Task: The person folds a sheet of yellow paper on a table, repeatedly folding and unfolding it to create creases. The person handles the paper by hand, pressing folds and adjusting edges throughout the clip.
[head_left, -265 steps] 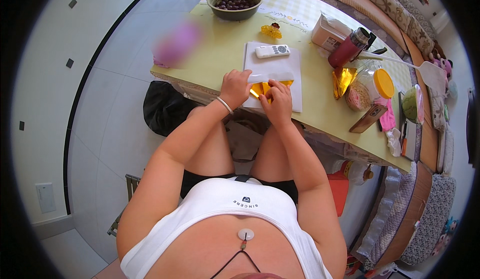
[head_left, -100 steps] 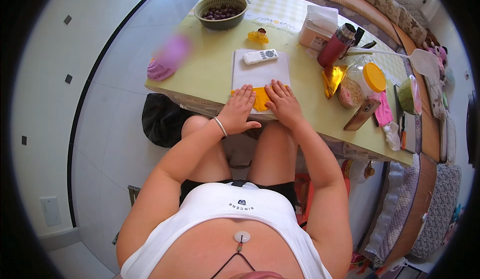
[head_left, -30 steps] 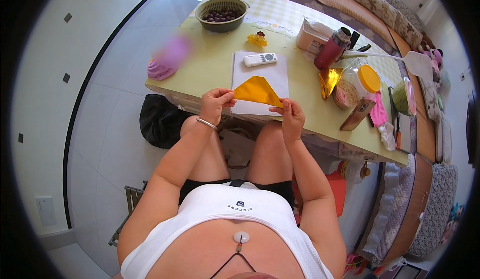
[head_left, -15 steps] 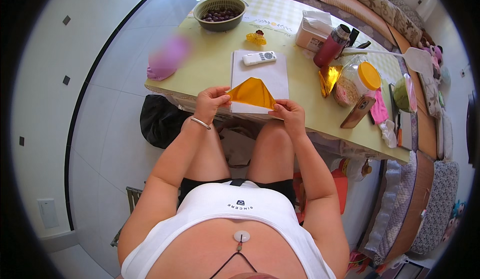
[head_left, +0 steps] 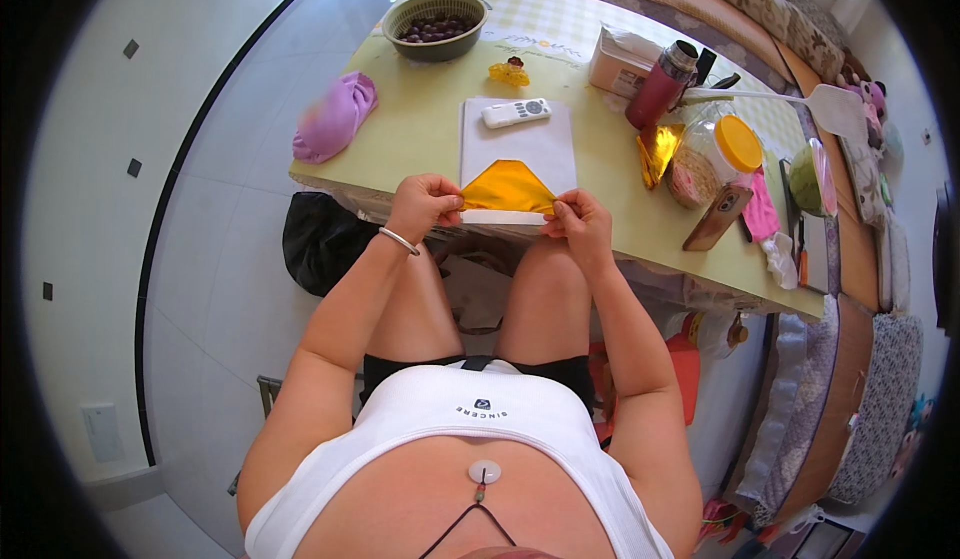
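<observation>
A folded sheet of gold foil paper (head_left: 507, 187) is stretched between my hands at the table's near edge, with a broad, blunt peak pointing away from me. My left hand (head_left: 426, 206) pinches its left corner between thumb and fingers. The opposite corner is pinched in my right hand (head_left: 582, 223). Under the foil lies a stack of white paper (head_left: 552, 141), and a white remote control (head_left: 516, 113) rests on its far part. More gold foil paper (head_left: 657, 152) leans beside a jar to the right.
Farther back stand a basket (head_left: 440, 51) of dark round fruit, a small yellow ornament (head_left: 509, 73) and a tissue box (head_left: 617, 61). A purple cloth item (head_left: 336, 119) lies left. Rightward are a red flask (head_left: 662, 84), a yellow-lidded jar (head_left: 693, 177), a propped phone (head_left: 717, 217) and a cut melon (head_left: 811, 179).
The gold foil paper has been lowered and lies flatter over the white stack, its lower edge pulled straighter. My hands still pinch both corners, the right one slightly farther right.
</observation>
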`<state>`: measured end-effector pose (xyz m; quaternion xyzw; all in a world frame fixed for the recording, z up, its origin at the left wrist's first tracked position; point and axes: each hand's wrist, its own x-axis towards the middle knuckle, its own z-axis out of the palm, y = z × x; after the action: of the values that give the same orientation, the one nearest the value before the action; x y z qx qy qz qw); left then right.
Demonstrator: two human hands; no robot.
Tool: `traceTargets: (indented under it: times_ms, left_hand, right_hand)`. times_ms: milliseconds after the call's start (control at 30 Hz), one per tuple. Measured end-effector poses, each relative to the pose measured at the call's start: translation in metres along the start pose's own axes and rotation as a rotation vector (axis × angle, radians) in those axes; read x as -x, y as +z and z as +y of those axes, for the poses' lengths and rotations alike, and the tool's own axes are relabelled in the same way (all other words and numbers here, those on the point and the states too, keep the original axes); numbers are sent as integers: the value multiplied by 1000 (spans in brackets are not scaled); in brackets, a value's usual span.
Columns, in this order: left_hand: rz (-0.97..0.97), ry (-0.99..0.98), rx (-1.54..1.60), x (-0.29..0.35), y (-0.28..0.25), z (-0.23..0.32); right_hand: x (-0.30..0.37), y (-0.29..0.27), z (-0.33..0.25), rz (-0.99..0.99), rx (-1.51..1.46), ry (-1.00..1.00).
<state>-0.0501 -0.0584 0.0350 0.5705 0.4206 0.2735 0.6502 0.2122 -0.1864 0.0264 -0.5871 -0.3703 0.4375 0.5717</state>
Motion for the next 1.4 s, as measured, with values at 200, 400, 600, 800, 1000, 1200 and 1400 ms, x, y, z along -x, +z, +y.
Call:
traceTargets:
  times_ms: [200, 400, 600, 800, 1000, 1200, 1400]
  left_hand:
    - [-54, 8, 117, -7, 6, 6]
    - [-173, -71, -119, -22, 22, 15]
    - [-165, 8, -99, -45, 48, 22]
    - [-139, -199, 290, -87, 128, 45]
    - [-73, -280, 443, -133, 222, 30]
    - [-99, -356, 482, -145, 292, 28]
    - [-90, -323, 401, -165, 318, 23]
  right_hand:
    - [2, -13, -9, -11, -18, 63]
    - [2, -37, -8, -1, -2, 112]
    - [5, -64, -10, 233, -15, 2]
    - [-5, -107, 45, 652, 726, -482]
    - [1, -95, 39, 661, 814, -632]
    - [0, -100, 50, 667, 935, -644]
    - [-3, -98, 54, 693, 953, -729]
